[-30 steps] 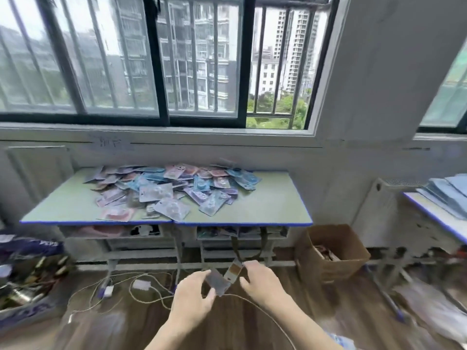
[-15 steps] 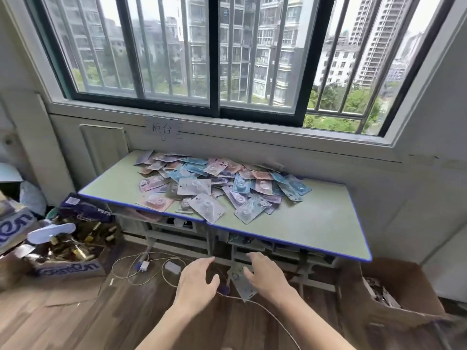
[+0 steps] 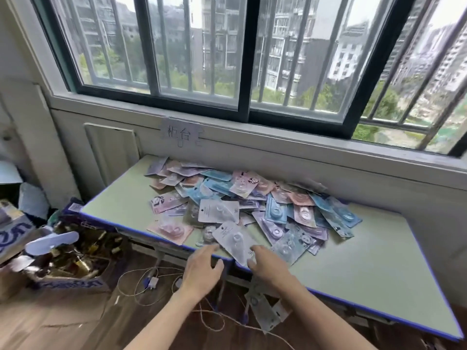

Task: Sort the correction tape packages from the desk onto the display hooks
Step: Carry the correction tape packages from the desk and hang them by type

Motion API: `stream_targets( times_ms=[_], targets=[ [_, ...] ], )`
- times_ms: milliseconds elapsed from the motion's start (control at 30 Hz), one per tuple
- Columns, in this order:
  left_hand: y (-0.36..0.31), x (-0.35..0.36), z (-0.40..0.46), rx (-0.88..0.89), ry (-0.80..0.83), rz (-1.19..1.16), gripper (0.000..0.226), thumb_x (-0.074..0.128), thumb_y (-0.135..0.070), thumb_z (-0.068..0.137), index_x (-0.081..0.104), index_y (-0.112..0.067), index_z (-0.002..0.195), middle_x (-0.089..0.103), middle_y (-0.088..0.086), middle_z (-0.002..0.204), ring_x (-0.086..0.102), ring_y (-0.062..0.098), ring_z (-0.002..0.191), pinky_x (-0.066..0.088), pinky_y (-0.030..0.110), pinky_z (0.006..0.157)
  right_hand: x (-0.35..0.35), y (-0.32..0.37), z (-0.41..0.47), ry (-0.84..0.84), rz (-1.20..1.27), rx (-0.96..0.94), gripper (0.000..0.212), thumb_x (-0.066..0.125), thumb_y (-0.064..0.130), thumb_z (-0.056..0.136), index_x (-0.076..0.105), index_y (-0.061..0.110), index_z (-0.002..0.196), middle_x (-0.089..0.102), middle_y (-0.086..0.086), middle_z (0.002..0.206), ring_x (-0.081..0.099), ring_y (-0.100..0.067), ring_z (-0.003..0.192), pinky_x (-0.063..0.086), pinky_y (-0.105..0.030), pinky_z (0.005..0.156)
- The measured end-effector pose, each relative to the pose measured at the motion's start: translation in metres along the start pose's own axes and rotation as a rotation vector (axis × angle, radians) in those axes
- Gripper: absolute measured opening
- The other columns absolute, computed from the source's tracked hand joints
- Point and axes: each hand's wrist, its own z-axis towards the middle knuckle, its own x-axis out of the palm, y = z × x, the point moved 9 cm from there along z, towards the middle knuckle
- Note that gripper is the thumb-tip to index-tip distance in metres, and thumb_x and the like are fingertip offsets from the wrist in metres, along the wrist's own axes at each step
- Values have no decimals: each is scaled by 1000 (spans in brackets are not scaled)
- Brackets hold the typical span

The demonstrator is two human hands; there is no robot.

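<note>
Nearest the camera, a few flat packages (image 3: 264,308) are seen hanging below the right hand (image 3: 267,266), under the wrist; how they are held is hidden, so it cannot be told whether the curled fingers grip them. The fingertips of that hand are laid at the near edge of a white package (image 3: 235,242) that juts over the desk rim. The left hand (image 3: 202,270) is held just beside it, fingers loosely spread and reaching toward the same edge, nothing held.

The step in hand is judged to be the pick-up of further stock from the pile. A single card would have to be slid off the overlapping heap and pinched by its thin edge, best at the end with the hang hole. No display hooks are shown in this view, so a turn away from the desk would be called for afterwards.

The correction tape packages (image 3: 252,205) are heaped across the middle of the desk (image 3: 379,261), overlapping at all angles. They are thin rectangular cards in pink, blue, lilac and white, each with a glossy clear blister; some printed sides are seen, some plain backs. The desk top is a matt pale green with a blue edging. On the wood floor to the left, a white cable (image 3: 161,281) and a carton of small bottles (image 3: 73,261) are seen. Behind, a paper label (image 3: 180,133) is stuck beneath the barred window (image 3: 242,56).
</note>
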Motion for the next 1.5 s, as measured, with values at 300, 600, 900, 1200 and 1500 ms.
stream_targets(
  times_ms=[300, 600, 900, 1200, 1500],
  targets=[
    [31, -24, 75, 16, 63, 24, 44, 60, -21, 92, 55, -12, 135, 57, 5, 136, 49, 22, 130, 32, 31, 111, 24, 7, 92, 55, 72, 100, 41, 45, 31, 96, 47, 5, 129, 52, -15, 133, 53, -32, 117, 43, -36, 93],
    [33, -22, 131, -40, 76, 13, 47, 58, -21, 94, 51, -11, 139, 53, 6, 141, 46, 21, 132, 30, 29, 110, 46, -20, 149, 73, 35, 216, 60, 62, 40, 88, 41, 3, 130, 48, -17, 131, 48, -31, 122, 40, -35, 98],
    [12, -9, 189, -48, 106, 7, 47, 58, -19, 94, 50, -13, 139, 52, 5, 142, 46, 20, 132, 30, 28, 110, 25, -68, 185, 171, 18, 260, 72, 77, 40, 76, 39, 7, 127, 43, -18, 133, 47, -33, 121, 42, -35, 90],
    [-29, 4, 244, -45, 96, -180, 43, 54, -25, 99, 50, -14, 140, 51, 1, 142, 45, 17, 133, 31, 28, 109, -84, -89, 222, 75, 961, 171, 40, 76, 22, 82, 51, 11, 111, 63, -4, 102, 63, -18, 86, 50, -29, 69],
    [-50, -4, 291, -71, 30, -522, 33, 55, -39, 97, 56, -18, 122, 65, -4, 116, 61, 16, 107, 47, 32, 90, -111, -13, 257, 53, 1274, -37, 19, 60, 15, 94, 63, 6, 111, 70, -11, 102, 67, -20, 84, 55, -28, 66]
  ],
)
